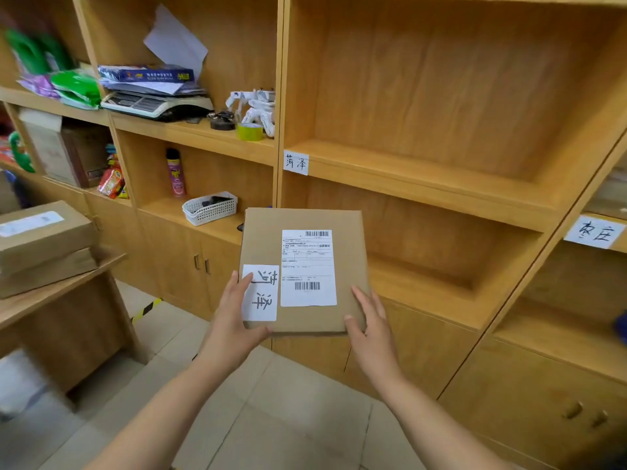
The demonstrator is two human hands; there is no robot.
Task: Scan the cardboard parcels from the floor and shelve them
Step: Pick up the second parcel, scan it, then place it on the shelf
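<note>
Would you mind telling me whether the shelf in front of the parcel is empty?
Empty: the shelf behind the parcel shows only bare wood.

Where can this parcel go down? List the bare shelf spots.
Bare: the bay above the handwritten tag, and the bay below it, behind the parcel. Crowded: the left shelves, around the scale and white basket.

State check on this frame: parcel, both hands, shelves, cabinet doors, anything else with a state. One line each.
parcel: held flat in both hands, labels up, in front of the shelves
left hand: grip on the parcel's near left corner, thumb on the handwritten label
right hand: grip on the near right corner
middle shelf bay: holds nothing
lower cabinet doors: closed
side-table parcels: stacked
white basket: upright
</note>
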